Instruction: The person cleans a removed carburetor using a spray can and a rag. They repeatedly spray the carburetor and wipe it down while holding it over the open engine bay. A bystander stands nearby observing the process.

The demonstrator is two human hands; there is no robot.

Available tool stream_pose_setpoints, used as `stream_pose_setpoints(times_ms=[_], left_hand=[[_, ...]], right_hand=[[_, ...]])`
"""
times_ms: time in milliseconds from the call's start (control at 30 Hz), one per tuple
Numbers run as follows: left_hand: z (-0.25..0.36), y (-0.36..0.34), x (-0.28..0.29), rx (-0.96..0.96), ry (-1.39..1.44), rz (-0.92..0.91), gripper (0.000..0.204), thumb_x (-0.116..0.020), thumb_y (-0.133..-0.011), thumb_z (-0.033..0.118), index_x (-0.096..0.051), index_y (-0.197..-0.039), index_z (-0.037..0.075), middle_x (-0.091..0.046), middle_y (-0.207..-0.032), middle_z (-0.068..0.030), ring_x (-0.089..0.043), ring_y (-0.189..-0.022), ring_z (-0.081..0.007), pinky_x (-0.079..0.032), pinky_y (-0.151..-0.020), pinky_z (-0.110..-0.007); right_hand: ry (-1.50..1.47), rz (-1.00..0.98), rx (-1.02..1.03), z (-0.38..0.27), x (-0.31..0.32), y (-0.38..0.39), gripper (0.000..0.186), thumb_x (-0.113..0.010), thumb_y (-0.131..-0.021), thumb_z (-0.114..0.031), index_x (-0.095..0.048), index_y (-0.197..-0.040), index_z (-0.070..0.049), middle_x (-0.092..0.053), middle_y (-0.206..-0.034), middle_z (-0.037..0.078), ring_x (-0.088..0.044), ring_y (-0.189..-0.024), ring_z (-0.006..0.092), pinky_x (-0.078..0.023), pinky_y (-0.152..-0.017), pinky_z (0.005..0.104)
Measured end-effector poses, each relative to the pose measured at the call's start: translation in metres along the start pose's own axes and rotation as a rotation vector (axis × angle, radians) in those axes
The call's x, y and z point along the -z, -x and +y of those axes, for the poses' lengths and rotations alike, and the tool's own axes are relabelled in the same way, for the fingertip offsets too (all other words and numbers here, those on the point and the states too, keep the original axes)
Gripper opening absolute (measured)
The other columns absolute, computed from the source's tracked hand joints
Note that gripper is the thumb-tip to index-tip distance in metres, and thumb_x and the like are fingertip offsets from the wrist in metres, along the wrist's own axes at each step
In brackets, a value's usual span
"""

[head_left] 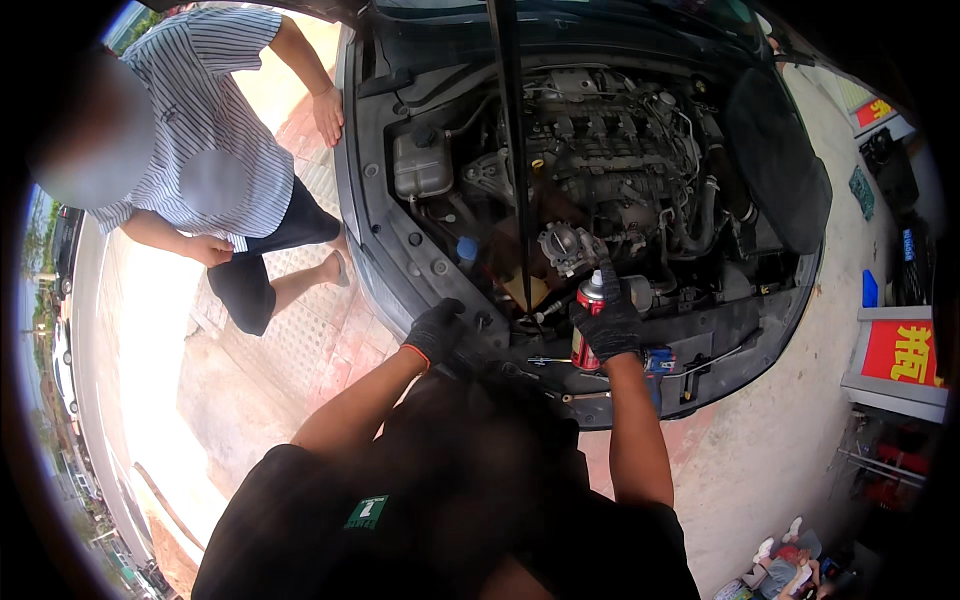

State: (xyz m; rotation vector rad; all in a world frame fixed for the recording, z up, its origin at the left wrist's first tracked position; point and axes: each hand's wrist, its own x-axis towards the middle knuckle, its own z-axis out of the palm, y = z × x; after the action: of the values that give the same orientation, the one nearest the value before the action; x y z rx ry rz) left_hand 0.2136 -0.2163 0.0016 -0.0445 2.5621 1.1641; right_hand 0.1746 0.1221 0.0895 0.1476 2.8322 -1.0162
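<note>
My right hand (612, 325), in a dark glove, grips a red spray can (585, 345) just below a metal throttle housing (565, 245) in the engine bay. Around that housing the engine (610, 140) and hoses are exposed. My left hand (435, 330), also gloved, is at the car's front left edge; its fingers are curled, and what they hold, if anything, is unclear. A blue cap (467, 248) and a translucent reservoir (423, 165) are farther back on the left. A wrench (585, 397) and blue tool (660, 360) lie near my right hand on the front panel.
Another person (235, 130) in a striped shirt stands at the left, one hand on the fender (350, 150). A prop rod (510, 90) rises from the bay. Red signs (895, 350), a blue object (869, 288) and assorted items line the right. Parked cars show at the far left.
</note>
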Motion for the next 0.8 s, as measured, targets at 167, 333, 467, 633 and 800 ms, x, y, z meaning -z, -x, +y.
stream_pose_setpoints(times_ms=[167, 333, 467, 633, 800], left_hand=[[-0.02, 0.006, 0.007, -0.003, -0.001, -0.01, 0.031, -0.064, -0.091, 0.018, -0.065, -0.117, 0.002, -0.071, -0.106, -0.0208, -0.069, -0.102, -0.036, -0.053, -0.089, -0.042], [-0.04, -0.006, 0.003, 0.025, 0.106, 0.005, 0.032, -0.064, -0.091, 0.02, -0.066, -0.118, 0.003, -0.071, -0.11, -0.0224, -0.068, -0.107, -0.0375, -0.053, -0.094, -0.043], [-0.046, -0.018, -0.011, -0.02, 0.139, 0.001, 0.033, -0.063, -0.092, 0.021, -0.066, -0.12, 0.002, -0.07, -0.116, -0.0226, -0.067, -0.113, -0.0376, -0.052, -0.097, -0.043], [-0.05, -0.04, -0.02, -0.057, 0.088, -0.002, 0.033, -0.062, -0.092, 0.021, -0.067, -0.118, 0.001, -0.069, -0.12, -0.0225, -0.065, -0.116, -0.0381, -0.051, -0.099, -0.043], [-0.062, -0.061, -0.009, -0.169, 0.148, -0.05, 0.034, -0.063, -0.092, 0.023, -0.068, -0.118, 0.003, -0.069, -0.119, -0.0231, -0.065, -0.114, -0.0397, -0.05, -0.098, -0.045]], right_hand=[[0.261, -0.049, 0.039, 0.002, -0.028, -0.034, 0.094, -0.08, -0.075, -0.038, -0.034, -0.157, -0.035, -0.055, -0.135, 0.023, -0.063, -0.113, 0.0429, -0.053, -0.093, 0.0514], [0.484, -0.097, -0.003, -0.003, -0.037, -0.053, 0.092, -0.078, -0.075, -0.042, -0.036, -0.156, -0.034, -0.053, -0.136, 0.027, -0.065, -0.111, 0.0437, -0.053, -0.094, 0.052], [0.533, 0.008, 0.143, -0.005, -0.046, -0.053, 0.092, -0.077, -0.076, -0.042, -0.034, -0.157, -0.035, -0.051, -0.138, 0.028, -0.064, -0.112, 0.0455, -0.053, -0.095, 0.052], [0.567, 0.015, 0.135, -0.019, -0.05, -0.049, 0.08, -0.077, -0.074, -0.038, -0.048, -0.148, -0.03, -0.057, -0.123, 0.02, -0.065, -0.104, 0.0428, -0.054, -0.086, 0.0527], [0.602, -0.053, 0.084, -0.03, -0.052, -0.051, 0.083, -0.077, -0.074, -0.036, -0.046, -0.151, -0.033, -0.056, -0.117, 0.02, -0.065, -0.099, 0.0427, -0.054, -0.082, 0.0528]])
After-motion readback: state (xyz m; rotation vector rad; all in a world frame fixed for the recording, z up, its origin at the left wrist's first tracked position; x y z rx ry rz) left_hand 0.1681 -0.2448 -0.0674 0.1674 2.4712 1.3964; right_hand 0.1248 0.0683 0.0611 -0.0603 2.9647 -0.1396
